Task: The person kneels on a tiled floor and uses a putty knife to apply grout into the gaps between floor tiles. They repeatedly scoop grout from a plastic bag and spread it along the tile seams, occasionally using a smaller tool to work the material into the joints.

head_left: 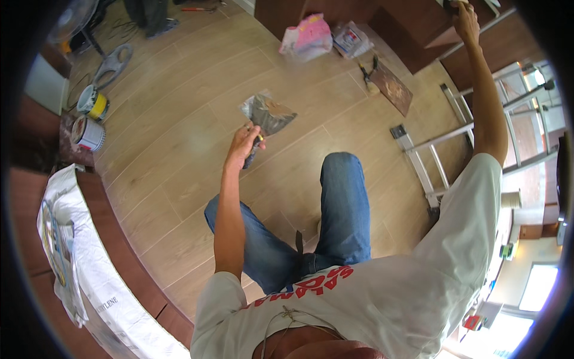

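Observation:
My left hand is closed around the handle of a wide-bladed putty knife, held over the wood-look floor. Brownish paste sits on the dark blade, and a bit of clear plastic shows by its far edge. Stretched up to the far right, my right hand has its fingers closed beside a reddish-brown wooden cabinet. A small pale and dark object shows at its fingertips, cut off by the picture's edge, so I cannot make out its kind.
An aluminium ladder stands right of my knees. Farther ahead lie a stained brown board, a brush and a pink plastic bag. Two paint buckets stand at the left, beyond a white sheet. Another person's legs show at the far left.

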Tool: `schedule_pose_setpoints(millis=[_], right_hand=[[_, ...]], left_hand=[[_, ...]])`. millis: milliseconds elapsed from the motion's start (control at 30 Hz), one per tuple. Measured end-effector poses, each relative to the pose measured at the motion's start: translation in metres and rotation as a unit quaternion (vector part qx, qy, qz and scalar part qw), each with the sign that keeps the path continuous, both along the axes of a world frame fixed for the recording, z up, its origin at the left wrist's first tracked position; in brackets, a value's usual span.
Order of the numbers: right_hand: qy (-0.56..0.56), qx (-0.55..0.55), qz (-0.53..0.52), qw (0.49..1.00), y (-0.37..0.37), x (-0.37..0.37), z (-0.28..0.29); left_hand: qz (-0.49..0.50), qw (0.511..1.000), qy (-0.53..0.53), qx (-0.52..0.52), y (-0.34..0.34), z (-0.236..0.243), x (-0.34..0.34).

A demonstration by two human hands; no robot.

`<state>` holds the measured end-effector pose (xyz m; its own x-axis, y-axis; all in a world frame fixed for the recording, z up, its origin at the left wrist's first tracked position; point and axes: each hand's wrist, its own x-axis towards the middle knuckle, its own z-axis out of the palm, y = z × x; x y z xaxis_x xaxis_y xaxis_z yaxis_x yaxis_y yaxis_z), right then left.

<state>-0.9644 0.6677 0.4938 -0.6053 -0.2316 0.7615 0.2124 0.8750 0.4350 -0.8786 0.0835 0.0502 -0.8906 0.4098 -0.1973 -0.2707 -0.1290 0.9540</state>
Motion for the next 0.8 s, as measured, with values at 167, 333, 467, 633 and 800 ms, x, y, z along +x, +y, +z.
schedule_pose_setpoints(millis=[167, 333, 467, 633, 800], right_hand=[[0.034, -0.074, -0.013, 0.997, -0.038, 0.020, 0.000], [-0.036, 0.014, 0.125, 0.991, -0.032, 0.049, -0.130], [-0.246, -0.101, 0.105, 0.958, -0.001, 0.052, -0.339], [-0.376, -0.430, -0.013, 0.821, 0.130, 0.031, -0.543], [-0.430, -0.435, -0.090, 0.786, 0.188, -0.061, -0.622]], left_hand=[[0.015, 0.998, -0.025, -0.048, 0.007, -0.020, -0.009], [0.034, 0.996, -0.066, -0.041, 0.021, -0.034, -0.021], [0.105, 0.988, -0.090, -0.064, 0.023, -0.022, -0.020], [0.208, 0.967, -0.087, -0.120, 0.039, 0.013, -0.009], [0.334, 0.921, -0.061, -0.192, 0.016, 0.056, 0.027]])
